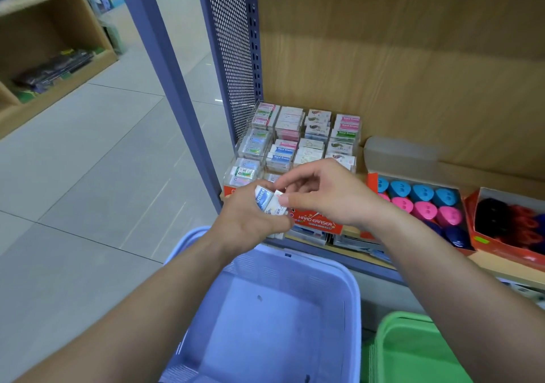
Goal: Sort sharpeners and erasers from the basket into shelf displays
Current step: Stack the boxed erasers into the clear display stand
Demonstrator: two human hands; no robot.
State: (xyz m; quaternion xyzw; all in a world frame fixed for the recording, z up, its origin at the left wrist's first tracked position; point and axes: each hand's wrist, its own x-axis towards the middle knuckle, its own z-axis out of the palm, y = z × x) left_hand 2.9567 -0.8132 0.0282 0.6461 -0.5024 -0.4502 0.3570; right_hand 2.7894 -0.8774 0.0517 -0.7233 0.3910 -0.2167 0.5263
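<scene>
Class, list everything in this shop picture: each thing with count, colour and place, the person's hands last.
Erasers: at least two, white with blue print, between both hands.
Eraser display: one, clear, shelf's left end.
Hard Eraser box: one, red, behind the hands.
Sharpener box: one, red, right of the display; sharpeners blue, pink, dark blue.
Second box: one, red, far right.
Basket: one, lilac, below the hands.
Green basket: one, bottom right.
Left hand: one, grips the erasers.
Right hand: one, pinches an eraser.

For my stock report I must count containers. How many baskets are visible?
2. The purple basket is at bottom centre; the green basket is to its right, cut off by the picture's edge. Others may lie out of view.
</scene>
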